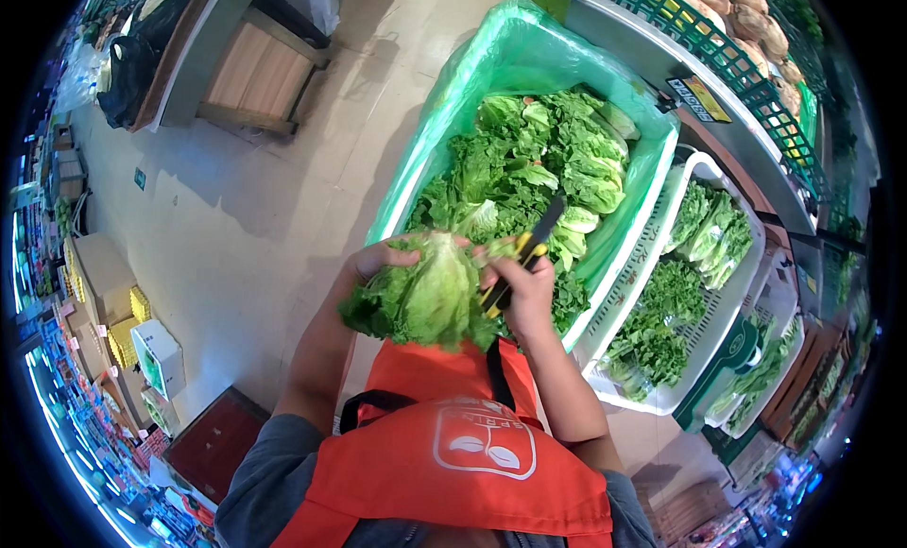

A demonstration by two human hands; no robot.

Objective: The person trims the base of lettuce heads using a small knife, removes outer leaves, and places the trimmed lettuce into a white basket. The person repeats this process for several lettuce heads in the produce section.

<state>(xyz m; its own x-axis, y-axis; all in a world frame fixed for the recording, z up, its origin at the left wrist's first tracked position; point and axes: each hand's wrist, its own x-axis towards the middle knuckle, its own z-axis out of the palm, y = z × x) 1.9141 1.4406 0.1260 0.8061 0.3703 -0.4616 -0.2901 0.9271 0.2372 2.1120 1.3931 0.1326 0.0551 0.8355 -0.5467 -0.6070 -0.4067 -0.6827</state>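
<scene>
My left hand (380, 257) is wrapped around a head of leafy green lettuce (430, 298), its pale stem end pointing away from me. In my right hand (531, 295) is a black and yellow utility knife (546, 223), angled up and to the right. Pale leaf pieces (499, 249) show between the lettuce's stem end and the knife; whether my right fingers pinch them I cannot tell. Just beyond both hands stands a large bin (436, 113) lined with green plastic film. Several lettuce heads (590, 165) and loose leaves lie inside it.
White slotted baskets (694, 170) of leafy greens stand right of the bin. Behind them runs a metal-edged shelf (628, 38) with a green crate of brown roots (746, 24). A wooden stand (255, 71) is at the far left, a dark red box (217, 442) at the near left.
</scene>
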